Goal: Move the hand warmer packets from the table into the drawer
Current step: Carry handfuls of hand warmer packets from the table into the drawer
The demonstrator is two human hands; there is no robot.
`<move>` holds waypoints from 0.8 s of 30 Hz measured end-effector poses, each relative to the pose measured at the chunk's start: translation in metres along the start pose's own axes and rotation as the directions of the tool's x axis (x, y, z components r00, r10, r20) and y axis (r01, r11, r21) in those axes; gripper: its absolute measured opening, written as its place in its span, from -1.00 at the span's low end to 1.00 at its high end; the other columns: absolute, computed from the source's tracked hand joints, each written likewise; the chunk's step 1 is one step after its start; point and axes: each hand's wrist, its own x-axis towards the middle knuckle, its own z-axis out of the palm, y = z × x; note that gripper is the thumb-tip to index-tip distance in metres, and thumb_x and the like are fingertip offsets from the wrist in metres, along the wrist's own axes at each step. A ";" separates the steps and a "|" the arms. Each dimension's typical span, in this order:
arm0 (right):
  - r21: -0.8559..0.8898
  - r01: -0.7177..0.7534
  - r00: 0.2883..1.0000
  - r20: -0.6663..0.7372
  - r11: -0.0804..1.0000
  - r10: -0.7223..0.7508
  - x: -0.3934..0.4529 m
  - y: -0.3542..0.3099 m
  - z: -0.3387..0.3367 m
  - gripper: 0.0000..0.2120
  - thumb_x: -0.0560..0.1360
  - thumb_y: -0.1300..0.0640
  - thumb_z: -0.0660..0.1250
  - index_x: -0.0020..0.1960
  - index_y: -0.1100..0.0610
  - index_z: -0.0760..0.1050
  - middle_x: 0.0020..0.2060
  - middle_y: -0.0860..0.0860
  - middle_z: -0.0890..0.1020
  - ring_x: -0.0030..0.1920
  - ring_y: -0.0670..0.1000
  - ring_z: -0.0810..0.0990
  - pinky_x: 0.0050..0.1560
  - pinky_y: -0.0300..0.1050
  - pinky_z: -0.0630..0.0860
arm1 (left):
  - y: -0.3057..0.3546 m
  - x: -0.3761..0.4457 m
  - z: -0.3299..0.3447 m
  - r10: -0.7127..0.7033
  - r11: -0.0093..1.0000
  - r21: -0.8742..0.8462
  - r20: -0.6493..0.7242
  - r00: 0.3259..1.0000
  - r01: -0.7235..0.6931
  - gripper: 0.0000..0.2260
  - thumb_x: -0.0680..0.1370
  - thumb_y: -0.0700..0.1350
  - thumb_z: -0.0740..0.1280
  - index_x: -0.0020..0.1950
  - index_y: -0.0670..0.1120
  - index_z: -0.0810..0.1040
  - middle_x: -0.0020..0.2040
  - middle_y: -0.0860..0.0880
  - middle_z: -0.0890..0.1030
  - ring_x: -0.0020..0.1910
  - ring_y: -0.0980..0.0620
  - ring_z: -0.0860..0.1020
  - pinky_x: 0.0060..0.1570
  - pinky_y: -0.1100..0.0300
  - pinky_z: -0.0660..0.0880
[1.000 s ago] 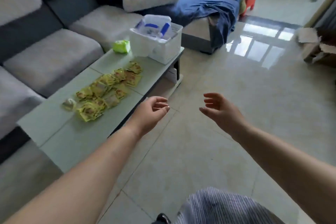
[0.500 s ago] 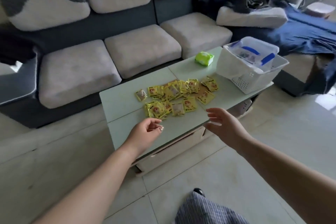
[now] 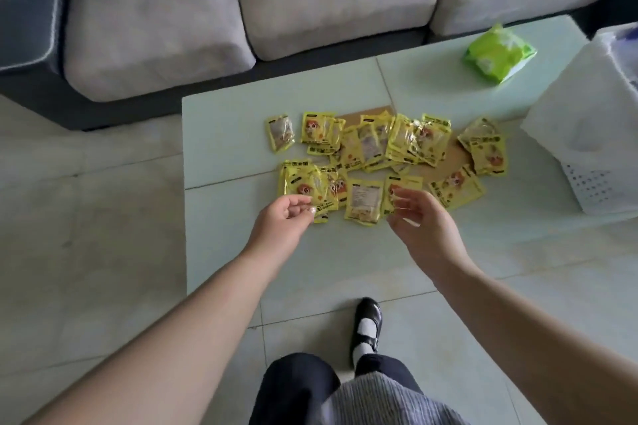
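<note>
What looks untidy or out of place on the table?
The hand warmer packets lie scattered and overlapping, some face down, over a brown cardboard sheet. One packet sits apart at the left. Nothing looks spilled or damaged.

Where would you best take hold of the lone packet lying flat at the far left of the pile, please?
That lone packet lies flat and apart from the others, so I would likely pinch its free left edge, coming from above and the left with the left hand, lifting without disturbing the pile.
</note>
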 end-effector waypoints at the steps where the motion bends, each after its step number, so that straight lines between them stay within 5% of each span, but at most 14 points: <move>1: -0.017 -0.006 1.000 0.023 1.000 0.006 0.020 0.005 0.004 -0.65 0.44 0.25 0.39 0.20 0.07 0.48 -0.09 -0.20 0.55 -0.01 -0.07 0.56 0.03 -0.20 0.49 | -0.001 0.016 0.008 -0.015 1.000 -0.010 -0.016 1.000 0.015 -0.87 0.53 -0.16 0.34 -0.07 0.09 0.52 0.02 -0.10 0.63 -0.04 0.04 0.58 -0.01 0.17 0.46; 6: -0.082 -0.099 0.993 0.055 0.992 0.104 0.089 0.042 0.030 -0.62 0.45 0.14 0.40 0.24 0.05 0.44 0.05 -0.07 0.57 0.03 -0.08 0.52 -0.12 -0.33 0.38 | -0.026 0.084 0.031 -0.119 0.993 -0.023 -0.136 0.984 0.117 -0.91 0.53 -0.13 0.34 -0.01 0.06 0.54 -0.04 -0.03 0.60 -0.20 0.12 0.49 -0.12 0.25 0.44; 9: -0.107 -0.225 0.970 0.067 0.968 0.233 0.116 0.071 0.053 -0.51 0.44 0.06 0.40 0.34 0.03 0.36 0.22 0.00 0.52 0.19 -0.01 0.49 0.05 -0.21 0.36 | -0.048 0.121 0.043 -0.176 0.984 -0.045 -0.238 0.955 0.170 -0.77 0.53 -0.13 0.34 0.18 -0.02 0.50 -0.05 0.06 0.55 -0.13 0.15 0.50 -0.15 0.26 0.41; 13: -0.177 -0.325 0.934 0.095 0.929 0.345 0.148 0.102 0.083 -0.39 0.43 0.00 0.40 0.41 -0.02 0.25 0.33 0.07 0.41 0.23 0.09 0.45 0.04 -0.15 0.38 | -0.072 0.169 0.061 -0.227 0.974 -0.059 -0.350 0.909 0.220 -0.53 0.49 -0.10 0.39 0.37 -0.07 0.36 0.17 0.01 0.53 0.08 0.05 0.51 0.02 0.18 0.40; 17: -0.265 -0.296 0.949 0.027 0.918 0.314 0.166 0.125 0.102 -0.35 0.40 0.00 0.43 0.41 -0.01 0.24 0.31 0.10 0.39 0.28 0.16 0.41 0.20 0.00 0.45 | -0.093 0.203 0.079 -0.223 0.966 0.021 -0.427 0.876 0.256 -0.37 0.42 0.00 0.46 0.42 -0.07 0.30 0.31 -0.07 0.46 0.26 -0.07 0.47 0.21 0.04 0.44; 24: -0.549 -0.066 0.993 0.044 0.833 0.107 0.174 0.136 0.128 -0.36 0.45 0.02 0.37 0.45 0.04 0.17 0.47 0.10 0.19 0.46 0.16 0.13 0.41 0.07 0.19 | -0.104 0.218 0.098 -0.180 0.914 0.217 -0.541 0.822 0.343 -0.23 0.36 0.08 0.50 0.46 -0.02 0.21 0.46 -0.12 0.23 0.45 -0.17 0.21 0.30 -0.08 0.32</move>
